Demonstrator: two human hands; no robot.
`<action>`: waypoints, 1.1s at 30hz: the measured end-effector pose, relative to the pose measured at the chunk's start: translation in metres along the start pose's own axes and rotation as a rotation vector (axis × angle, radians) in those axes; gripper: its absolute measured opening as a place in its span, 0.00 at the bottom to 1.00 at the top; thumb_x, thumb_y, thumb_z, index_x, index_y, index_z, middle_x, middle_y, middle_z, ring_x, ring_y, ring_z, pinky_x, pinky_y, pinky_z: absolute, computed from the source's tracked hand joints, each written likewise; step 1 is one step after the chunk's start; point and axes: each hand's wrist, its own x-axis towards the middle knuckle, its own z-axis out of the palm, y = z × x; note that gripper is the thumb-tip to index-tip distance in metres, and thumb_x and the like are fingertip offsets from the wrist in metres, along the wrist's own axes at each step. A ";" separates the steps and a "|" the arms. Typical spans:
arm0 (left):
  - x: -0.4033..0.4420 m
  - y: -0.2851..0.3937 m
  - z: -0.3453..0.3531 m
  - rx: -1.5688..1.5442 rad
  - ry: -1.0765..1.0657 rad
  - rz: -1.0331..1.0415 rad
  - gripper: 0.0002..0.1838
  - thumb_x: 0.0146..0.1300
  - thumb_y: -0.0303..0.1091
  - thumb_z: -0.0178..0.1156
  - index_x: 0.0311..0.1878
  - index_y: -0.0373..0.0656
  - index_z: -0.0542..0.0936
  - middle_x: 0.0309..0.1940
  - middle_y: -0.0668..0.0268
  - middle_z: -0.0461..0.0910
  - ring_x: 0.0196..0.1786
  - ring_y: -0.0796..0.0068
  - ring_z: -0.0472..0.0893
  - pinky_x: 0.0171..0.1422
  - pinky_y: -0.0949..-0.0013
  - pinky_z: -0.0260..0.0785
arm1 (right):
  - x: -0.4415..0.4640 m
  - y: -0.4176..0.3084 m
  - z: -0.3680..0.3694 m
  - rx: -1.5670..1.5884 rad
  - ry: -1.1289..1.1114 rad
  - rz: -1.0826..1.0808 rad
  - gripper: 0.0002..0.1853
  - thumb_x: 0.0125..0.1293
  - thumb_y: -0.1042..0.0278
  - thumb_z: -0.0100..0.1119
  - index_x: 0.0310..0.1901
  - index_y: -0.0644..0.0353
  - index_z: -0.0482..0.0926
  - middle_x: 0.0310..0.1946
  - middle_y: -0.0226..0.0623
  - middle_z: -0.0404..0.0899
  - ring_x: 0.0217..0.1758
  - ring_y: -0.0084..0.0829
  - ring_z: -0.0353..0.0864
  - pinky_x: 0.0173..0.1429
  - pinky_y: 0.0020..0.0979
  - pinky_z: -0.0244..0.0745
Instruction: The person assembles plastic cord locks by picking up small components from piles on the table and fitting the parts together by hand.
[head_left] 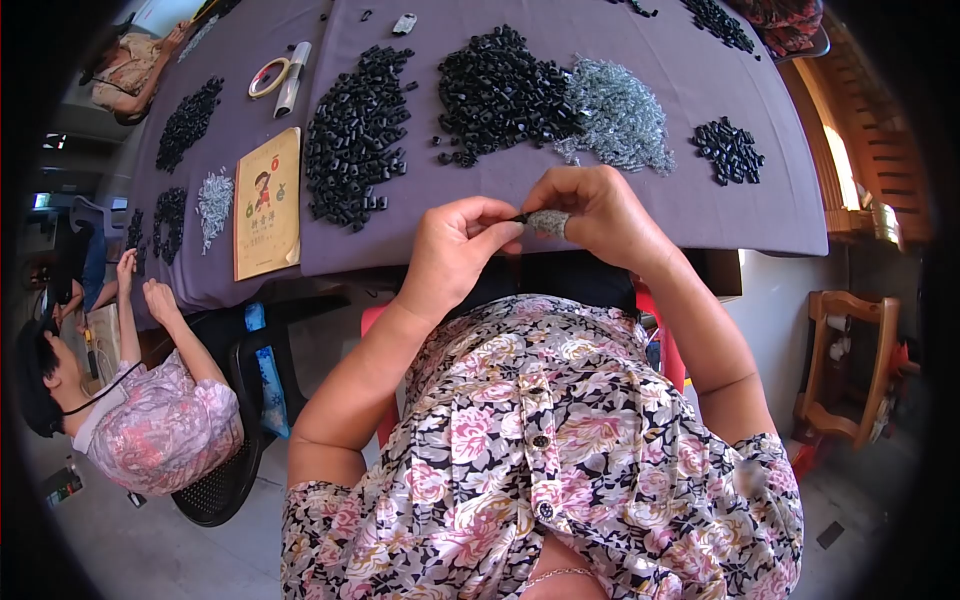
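Above my lap, just off the table's near edge, my two hands meet with their fingertips almost touching. My left hand (468,243) is closed in a pinch on a small black plastic piece (520,218). Bent inward from the other side, my right hand (603,212) has its fingers closed around the same spot. A grey, speckled thing (547,222) shows at its fingertips; whether this is a finger cover or something held, I cannot tell. Beyond my hands lie a heap of black plastic pieces (500,90) and, against it, a heap of small clear pieces (622,118).
On the purple-grey tablecloth (400,250) are another long black heap (357,135), a smaller black pile (728,152), a yellow booklet (268,205), a tape roll (268,78) and a clear roll (292,80). A co-worker (160,420) sits at left. A wooden chair (850,365) stands right.
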 end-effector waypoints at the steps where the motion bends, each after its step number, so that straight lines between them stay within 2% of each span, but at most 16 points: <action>1: 0.001 -0.001 0.001 -0.015 -0.003 -0.016 0.08 0.67 0.23 0.65 0.48 0.31 0.84 0.37 0.62 0.86 0.36 0.76 0.86 0.44 0.75 0.79 | 0.001 0.001 -0.001 -0.024 -0.005 -0.005 0.06 0.60 0.79 0.67 0.39 0.67 0.84 0.32 0.36 0.86 0.36 0.22 0.84 0.42 0.28 0.79; 5: 0.008 -0.008 0.003 -0.047 0.027 0.023 0.09 0.67 0.23 0.65 0.48 0.31 0.84 0.37 0.62 0.86 0.36 0.76 0.86 0.44 0.75 0.79 | 0.004 -0.010 0.000 -0.346 0.043 -0.180 0.07 0.55 0.80 0.65 0.37 0.66 0.83 0.30 0.43 0.85 0.31 0.31 0.85 0.38 0.32 0.78; 8: 0.013 -0.010 0.000 -0.043 0.012 0.028 0.08 0.68 0.23 0.65 0.48 0.31 0.84 0.37 0.62 0.86 0.37 0.76 0.86 0.45 0.75 0.79 | 0.008 -0.006 0.001 -0.332 0.061 -0.217 0.08 0.53 0.81 0.64 0.36 0.67 0.82 0.29 0.47 0.84 0.30 0.38 0.85 0.38 0.34 0.78; 14: 0.015 -0.012 0.004 -0.033 0.013 0.015 0.07 0.69 0.25 0.64 0.47 0.32 0.83 0.36 0.63 0.86 0.37 0.77 0.86 0.46 0.75 0.79 | 0.005 -0.015 0.003 -0.320 0.070 -0.106 0.09 0.53 0.82 0.63 0.37 0.67 0.83 0.27 0.47 0.84 0.30 0.39 0.86 0.38 0.35 0.78; 17: 0.016 -0.010 0.006 -0.067 0.013 0.029 0.07 0.68 0.26 0.64 0.46 0.33 0.82 0.36 0.64 0.86 0.36 0.77 0.85 0.46 0.75 0.79 | 0.006 -0.019 -0.001 -0.386 0.042 -0.090 0.12 0.53 0.82 0.63 0.41 0.66 0.84 0.29 0.47 0.85 0.32 0.40 0.87 0.39 0.34 0.79; 20: 0.017 -0.008 0.011 -0.077 0.038 0.046 0.07 0.68 0.25 0.63 0.46 0.33 0.82 0.36 0.64 0.86 0.36 0.78 0.85 0.45 0.75 0.78 | 0.007 -0.017 0.003 -0.357 0.117 -0.151 0.16 0.53 0.82 0.63 0.46 0.66 0.84 0.29 0.46 0.85 0.32 0.40 0.86 0.41 0.34 0.80; 23: 0.017 -0.009 0.013 -0.109 0.072 0.067 0.06 0.68 0.25 0.62 0.45 0.34 0.82 0.36 0.64 0.85 0.35 0.78 0.85 0.43 0.75 0.78 | 0.007 -0.016 0.004 -0.332 0.097 -0.124 0.20 0.54 0.81 0.63 0.51 0.65 0.82 0.31 0.47 0.86 0.33 0.41 0.87 0.43 0.34 0.80; 26: 0.017 -0.014 0.010 -0.266 0.098 0.042 0.06 0.70 0.27 0.61 0.45 0.36 0.81 0.37 0.65 0.85 0.35 0.77 0.84 0.43 0.75 0.77 | 0.005 -0.013 0.004 -0.213 0.089 -0.106 0.25 0.54 0.79 0.65 0.57 0.63 0.80 0.39 0.48 0.86 0.39 0.40 0.87 0.46 0.36 0.80; 29: 0.015 -0.004 0.013 -0.507 0.190 -0.088 0.04 0.69 0.27 0.59 0.43 0.38 0.81 0.35 0.65 0.85 0.36 0.78 0.84 0.43 0.74 0.77 | 0.001 -0.017 0.017 -0.386 0.174 -0.172 0.31 0.53 0.76 0.68 0.62 0.61 0.76 0.48 0.47 0.83 0.45 0.41 0.86 0.49 0.37 0.80; 30: 0.014 -0.001 0.017 -0.550 0.189 -0.090 0.05 0.70 0.28 0.59 0.43 0.39 0.81 0.36 0.65 0.84 0.37 0.78 0.84 0.44 0.74 0.77 | 0.001 -0.013 0.022 -0.531 0.195 -0.238 0.34 0.50 0.74 0.69 0.63 0.61 0.75 0.49 0.44 0.82 0.48 0.42 0.84 0.49 0.39 0.81; 32: 0.013 0.005 0.023 -0.639 0.183 -0.093 0.05 0.71 0.30 0.58 0.44 0.40 0.81 0.37 0.66 0.84 0.38 0.78 0.83 0.45 0.73 0.77 | 0.008 -0.005 0.030 -0.833 0.316 -0.407 0.33 0.47 0.73 0.69 0.60 0.63 0.77 0.45 0.41 0.82 0.48 0.43 0.83 0.48 0.39 0.81; 33: 0.015 0.003 0.023 -0.667 0.187 -0.103 0.05 0.71 0.30 0.58 0.45 0.41 0.81 0.38 0.66 0.84 0.38 0.78 0.83 0.45 0.72 0.78 | 0.012 0.001 0.033 -0.857 0.334 -0.409 0.32 0.46 0.73 0.69 0.58 0.63 0.77 0.44 0.40 0.81 0.47 0.42 0.83 0.47 0.39 0.81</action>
